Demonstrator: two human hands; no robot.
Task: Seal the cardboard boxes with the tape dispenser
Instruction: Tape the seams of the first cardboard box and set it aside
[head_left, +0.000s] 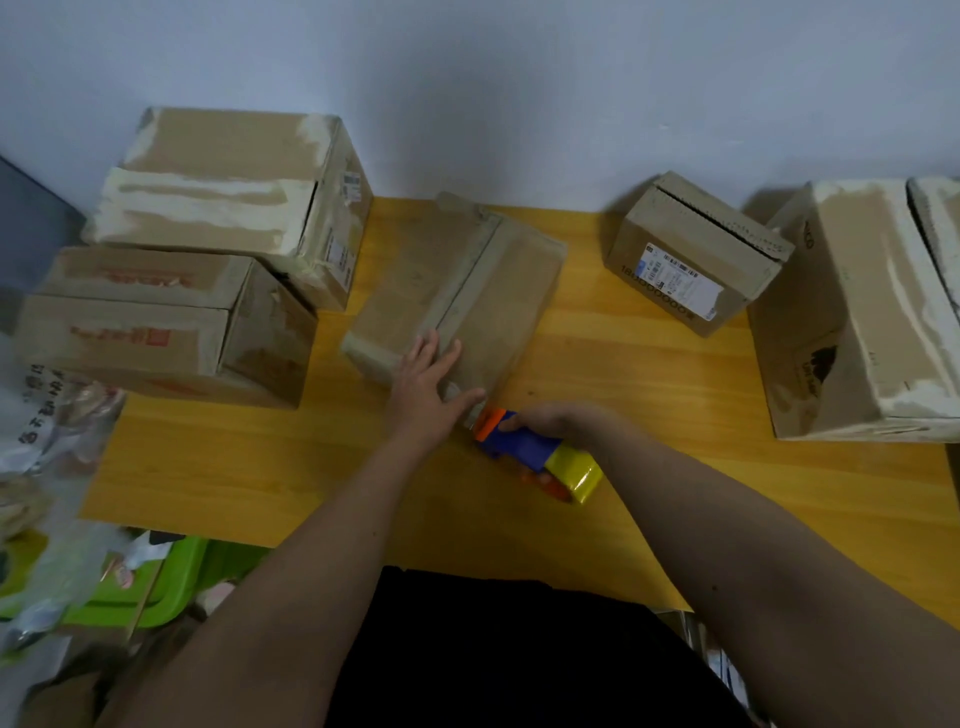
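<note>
A flat brown cardboard box lies slanted in the middle of the wooden table, its flaps closed along a centre seam. My left hand presses flat on its near end, fingers straight and spread. My right hand grips a blue and orange tape dispenser with a yellow tape roll, held at the box's near corner. Whether tape runs from the dispenser onto the box is too blurred to tell.
Two taped boxes stand at the left, one larger behind one with red print. A small labelled box and a big box sit at the right. A green bin and plastic bags lie on the floor at left.
</note>
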